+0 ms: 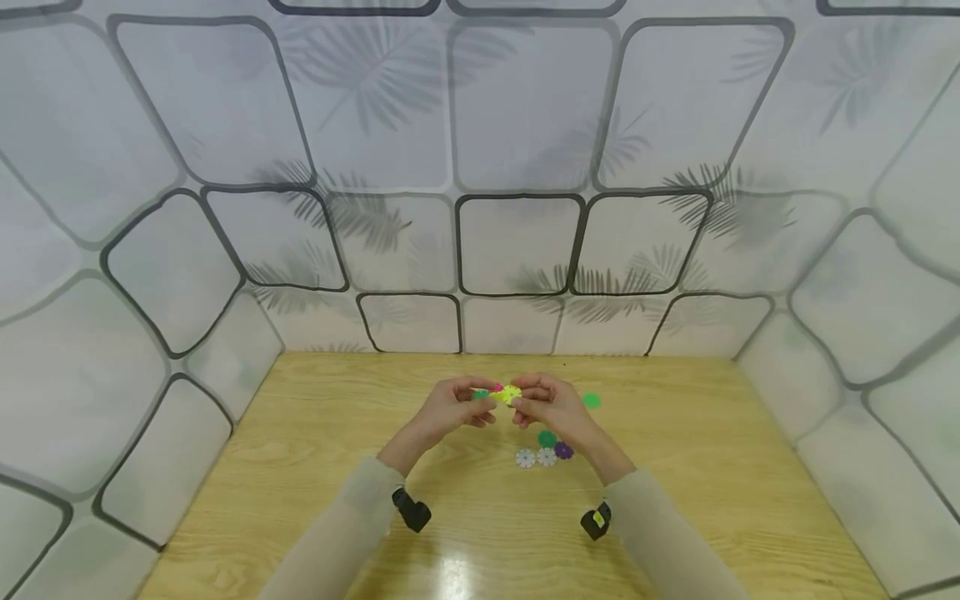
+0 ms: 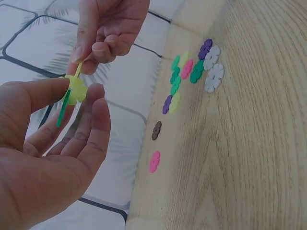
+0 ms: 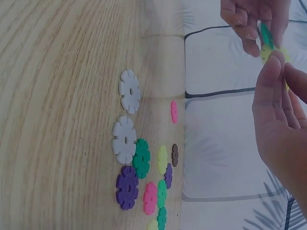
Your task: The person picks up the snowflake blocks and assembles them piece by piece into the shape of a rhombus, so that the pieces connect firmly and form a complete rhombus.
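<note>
Both hands meet above the table, working on small notched plastic flower discs. My left hand [image 1: 448,403] pinches a yellow flower disc [image 2: 78,92] between thumb and fingers. A green disc [image 2: 63,112], seen edge-on in the left wrist view, is slotted into that yellow one. With thumb and finger my right hand [image 1: 553,407] pinches a second yellow disc [image 2: 79,69], turned edge-on against the first. Whether the two yellow discs are joined or only touching, I cannot tell. In the right wrist view, the right fingers hide much of the pieces.
Loose flower discs lie on the wooden table [image 1: 300,467] below and beyond the hands: two white [image 3: 129,92], a purple [image 3: 126,188], several green [image 3: 141,158], a pink [image 3: 150,197], a yellow [image 3: 162,159] and a brown one [image 3: 174,155]. A patterned curtain [image 1: 517,250] stands behind the table.
</note>
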Motion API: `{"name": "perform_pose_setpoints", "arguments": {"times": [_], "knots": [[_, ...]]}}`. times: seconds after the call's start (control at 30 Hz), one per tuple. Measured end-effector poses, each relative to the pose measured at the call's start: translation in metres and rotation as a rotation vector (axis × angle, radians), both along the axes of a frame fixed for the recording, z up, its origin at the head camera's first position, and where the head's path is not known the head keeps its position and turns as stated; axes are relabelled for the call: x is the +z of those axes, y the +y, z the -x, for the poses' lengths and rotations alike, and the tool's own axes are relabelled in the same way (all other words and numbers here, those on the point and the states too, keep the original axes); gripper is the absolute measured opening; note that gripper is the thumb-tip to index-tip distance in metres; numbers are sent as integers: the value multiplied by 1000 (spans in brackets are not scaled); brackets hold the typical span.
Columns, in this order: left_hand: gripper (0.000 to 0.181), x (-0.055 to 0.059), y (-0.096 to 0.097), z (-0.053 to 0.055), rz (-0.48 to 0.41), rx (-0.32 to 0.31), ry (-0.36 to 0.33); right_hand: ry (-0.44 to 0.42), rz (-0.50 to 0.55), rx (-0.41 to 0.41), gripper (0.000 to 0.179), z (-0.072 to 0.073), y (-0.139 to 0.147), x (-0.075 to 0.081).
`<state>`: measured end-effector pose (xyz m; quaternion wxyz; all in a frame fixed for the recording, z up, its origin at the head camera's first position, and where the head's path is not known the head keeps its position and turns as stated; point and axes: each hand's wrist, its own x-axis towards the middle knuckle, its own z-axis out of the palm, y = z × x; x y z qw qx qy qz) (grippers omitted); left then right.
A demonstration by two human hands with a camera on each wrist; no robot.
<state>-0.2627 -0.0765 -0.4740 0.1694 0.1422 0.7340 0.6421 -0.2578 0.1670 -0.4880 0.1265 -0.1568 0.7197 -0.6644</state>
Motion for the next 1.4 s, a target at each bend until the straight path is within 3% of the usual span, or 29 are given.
{"name": "perform_pose_setpoints", "arguments": {"times": [0.4,0.7,1.0,1.23,1.4], "knots": [[41,-2,5,0,-3,-22,13,55,-30,21,39,-2,-7,-4],[36,-3,4,0,9,11,11,102,-80,28,44,-6,-3,1],[37,0,0,-1,15,35,-3,53,-133,-26,39,-9,8,0],[38,-1,0,0,-2,50,-24,67,-175,-13,40,-11,24,-15],[38,-1,-2,3,-3,55,-18,30,-206,-22,45,-12,33,-27]]}}
